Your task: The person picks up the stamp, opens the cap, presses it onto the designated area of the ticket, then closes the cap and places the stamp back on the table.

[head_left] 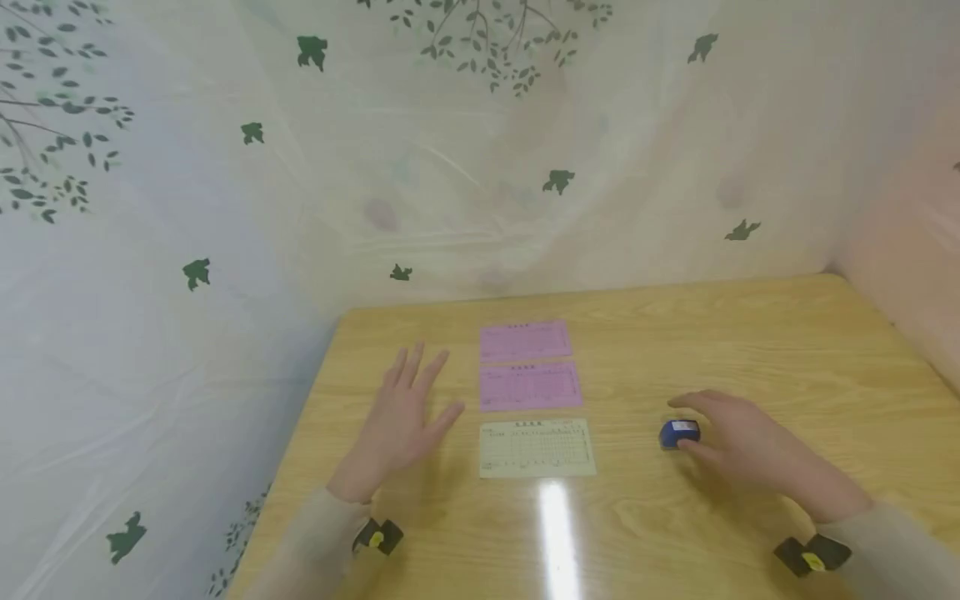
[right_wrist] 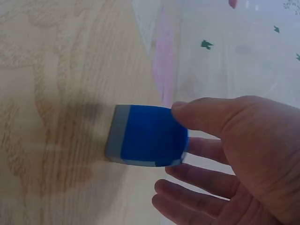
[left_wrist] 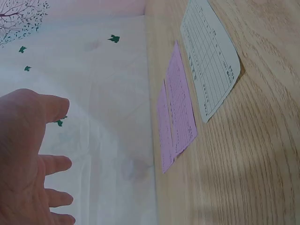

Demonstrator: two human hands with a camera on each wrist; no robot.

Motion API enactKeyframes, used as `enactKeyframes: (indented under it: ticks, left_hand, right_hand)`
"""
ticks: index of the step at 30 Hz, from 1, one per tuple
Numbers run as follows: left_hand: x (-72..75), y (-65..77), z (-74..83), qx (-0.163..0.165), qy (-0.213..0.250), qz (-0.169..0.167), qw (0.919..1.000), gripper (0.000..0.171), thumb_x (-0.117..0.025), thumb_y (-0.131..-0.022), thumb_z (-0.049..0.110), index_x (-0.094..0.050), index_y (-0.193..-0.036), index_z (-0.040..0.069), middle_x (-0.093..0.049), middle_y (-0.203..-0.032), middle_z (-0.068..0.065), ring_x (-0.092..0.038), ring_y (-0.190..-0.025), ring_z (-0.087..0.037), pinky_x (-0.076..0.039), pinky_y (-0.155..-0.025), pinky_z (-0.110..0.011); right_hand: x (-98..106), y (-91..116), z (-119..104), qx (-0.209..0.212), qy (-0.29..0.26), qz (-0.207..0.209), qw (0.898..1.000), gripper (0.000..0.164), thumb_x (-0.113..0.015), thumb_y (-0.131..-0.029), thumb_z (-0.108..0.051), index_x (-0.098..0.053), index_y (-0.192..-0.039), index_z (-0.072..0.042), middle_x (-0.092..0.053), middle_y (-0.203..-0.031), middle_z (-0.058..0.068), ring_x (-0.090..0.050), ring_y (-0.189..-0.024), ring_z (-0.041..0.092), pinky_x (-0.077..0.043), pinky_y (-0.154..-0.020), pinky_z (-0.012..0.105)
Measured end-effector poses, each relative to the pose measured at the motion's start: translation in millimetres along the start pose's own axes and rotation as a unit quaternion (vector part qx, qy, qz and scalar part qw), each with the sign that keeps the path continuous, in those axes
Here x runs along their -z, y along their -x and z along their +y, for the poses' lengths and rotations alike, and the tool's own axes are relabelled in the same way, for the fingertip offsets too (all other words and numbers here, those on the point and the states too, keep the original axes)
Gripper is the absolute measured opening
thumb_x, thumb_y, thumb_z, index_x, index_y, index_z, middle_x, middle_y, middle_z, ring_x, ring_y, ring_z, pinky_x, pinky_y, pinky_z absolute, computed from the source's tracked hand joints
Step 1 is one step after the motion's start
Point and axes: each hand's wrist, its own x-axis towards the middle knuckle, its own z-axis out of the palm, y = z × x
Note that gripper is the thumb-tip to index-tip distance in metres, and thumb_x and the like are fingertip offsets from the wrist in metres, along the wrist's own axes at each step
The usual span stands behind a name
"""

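A small blue block point(head_left: 679, 433) with a grey end and a white label, which looks like a stamp, is on the table near my right hand point(head_left: 750, 437). The thumb point(right_wrist: 187, 112) overlaps one corner of the block. In the head view a finger curves past its far side with a thin gap. Whether the thumb touches it, I cannot tell. My left hand point(head_left: 401, 417) hovers over the table with fingers spread, holding nothing. Between the hands lie a pale green printed form point(head_left: 537, 448) and two pink printed forms, the nearer point(head_left: 531, 386) and the farther point(head_left: 525, 340).
The wooden table point(head_left: 630, 533) has a bright light reflection in front of the green form. A whitish sheet point(head_left: 480, 208) with leaf and bird prints hangs behind and at the sides of the table.
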Motion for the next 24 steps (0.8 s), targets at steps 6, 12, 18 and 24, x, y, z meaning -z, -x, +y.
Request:
enactKeyframes:
  ticks: [6,12,18,24]
  left_hand:
    - [-6.0,-2.7,0.6,-0.011,0.002,-0.002,0.9999,0.077,-0.060,-0.105,0.051,-0.033,-0.167,0.014,-0.013,-0.176,-0.026,-0.017,-0.161,-0.054,-0.022,-0.128,-0.072]
    - [-7.6,-5.1,1.9,-0.014,0.010,0.000,0.9998,0.077,-0.061,-0.104,0.050,-0.034,-0.166,0.013,-0.016,-0.175,-0.027,-0.018,-0.161,-0.054,-0.022,-0.128,-0.073]
    - [-11.0,-5.7,2.9,-0.018,0.020,0.000,0.9996,0.077,-0.062,-0.104,0.047,-0.034,-0.166,0.012,-0.018,-0.175,-0.029,-0.019,-0.160,-0.055,-0.024,-0.127,-0.073]
    - [-17.1,-5.3,6.2,-0.022,0.053,0.029,0.9979,0.076,-0.070,-0.101,0.039,-0.040,-0.162,0.005,-0.037,-0.169,-0.026,-0.037,-0.156,-0.049,-0.038,-0.122,-0.067]
  right_hand:
    - [-10,-10,4,0.006,-0.016,-0.025,1.000,0.028,-0.085,-0.087,-0.009,-0.075,-0.113,-0.006,-0.078,-0.106,0.005,-0.075,-0.098,0.027,-0.064,-0.086,0.050]
    - [2,-16,0,-0.006,-0.032,0.004,0.999,0.018,-0.080,-0.093,-0.007,-0.074,-0.109,-0.008,-0.078,-0.102,0.004,-0.076,-0.093,0.024,-0.066,-0.078,0.043]
    - [31,-23,-16,0.037,-0.030,0.104,0.993,0.025,-0.084,-0.088,-0.005,-0.073,-0.110,-0.010,-0.079,-0.103,0.006,-0.078,-0.092,0.028,-0.067,-0.076,0.042]
    - [42,-27,-33,0.057,-0.042,0.123,0.990,0.029,-0.083,-0.087,-0.002,-0.073,-0.111,-0.014,-0.079,-0.105,0.003,-0.078,-0.096,0.027,-0.068,-0.076,0.040]
